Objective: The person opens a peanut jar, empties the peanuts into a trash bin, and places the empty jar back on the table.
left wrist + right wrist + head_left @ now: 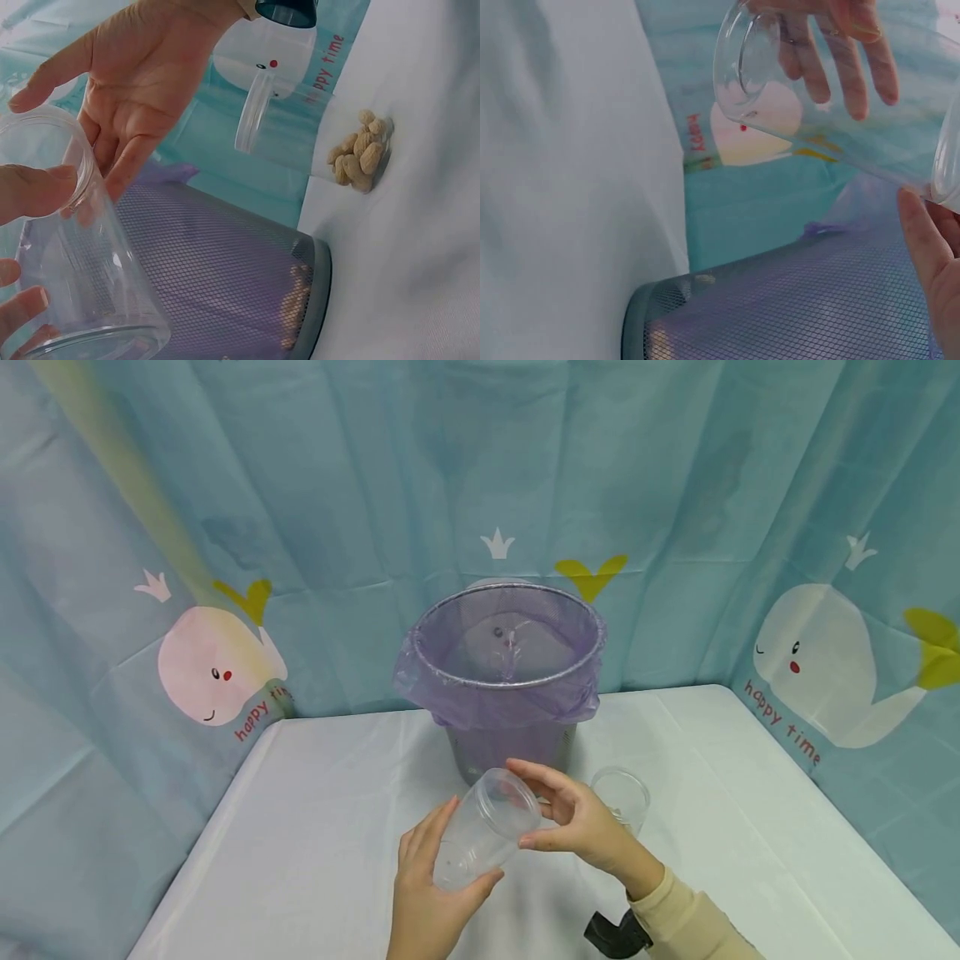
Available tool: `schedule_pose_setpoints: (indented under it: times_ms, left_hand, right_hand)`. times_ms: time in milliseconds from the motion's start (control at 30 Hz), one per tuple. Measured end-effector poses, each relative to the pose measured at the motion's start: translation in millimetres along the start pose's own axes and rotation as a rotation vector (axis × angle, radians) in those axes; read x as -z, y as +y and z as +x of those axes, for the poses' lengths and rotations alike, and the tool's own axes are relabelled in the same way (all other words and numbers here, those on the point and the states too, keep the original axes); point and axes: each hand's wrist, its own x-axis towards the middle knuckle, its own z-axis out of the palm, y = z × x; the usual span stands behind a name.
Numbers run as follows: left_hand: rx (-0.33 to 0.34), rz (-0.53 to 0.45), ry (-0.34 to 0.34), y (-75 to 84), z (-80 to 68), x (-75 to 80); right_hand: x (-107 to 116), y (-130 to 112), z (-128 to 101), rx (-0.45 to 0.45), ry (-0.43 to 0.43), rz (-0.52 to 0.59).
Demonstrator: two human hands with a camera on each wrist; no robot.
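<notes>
A clear plastic jar (480,835) is tilted in front of the bin, its mouth toward the upper right. My left hand (431,877) grips its lower body, thumb on one side and fingers on the other. At the mouth, my right hand (573,818) holds the rim between thumb and fingertips, palm facing the opening. The see-through wall of this jar (832,97) shows the left fingers behind it and no contents. Behind my right wrist stands a second clear jar (621,789), partly hidden in the head view, with several peanuts (364,154) at its bottom.
A mesh bin (510,747) lined with a purple bag (506,706) stands at the back middle of the white table (315,827). Peanuts (295,307) show through its mesh near the base. Behind hangs a teal curtain (360,510). A black strap-like piece (618,935) is by my right sleeve.
</notes>
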Motion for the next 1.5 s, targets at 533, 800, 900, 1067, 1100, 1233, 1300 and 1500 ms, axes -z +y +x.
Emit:
schedule_pose_setpoints:
  times_ms: [533,800,900,1067,1100,1233,1300,1500]
  left_hand:
    - [-0.048,0.069,0.041,1.7,-1.4,-1.9]
    - [-0.099,0.118,0.075,-1.3,-2.9,-4.5]
    - [-0.116,0.124,0.085,-1.3,-2.8,-4.9]
    - [-0.153,0.141,0.104,-1.2,-2.4,-5.5]
    - [-0.160,0.145,0.107,-1.2,-2.3,-5.7]
    - [-0.182,0.152,0.115,-2.0,-1.5,-6.0]
    - [-0.191,0.152,0.116,-2.5,-0.9,-5.6]
    - [-0.196,0.145,0.117,-2.3,0.2,-3.8]
  right_hand:
    - [-6.8,2.5,-1.7,-0.009,0.079,-0.009]
    - [-8.4,2.7,-1.4,-0.030,0.099,-0.015]
    - [-8.7,3.1,-1.4,-0.031,0.106,-0.018]
    - [-9.1,3.4,-2.1,-0.049,0.121,-0.015]
    - [-9.0,3.4,-2.3,-0.053,0.122,-0.016]
    - [-8.1,2.2,-1.8,-0.064,0.119,-0.024]
    - [-6.9,1.7,-1.1,-0.065,0.106,-0.033]
    - [-2.0,-1.1,0.4,-0.043,0.044,-0.033]
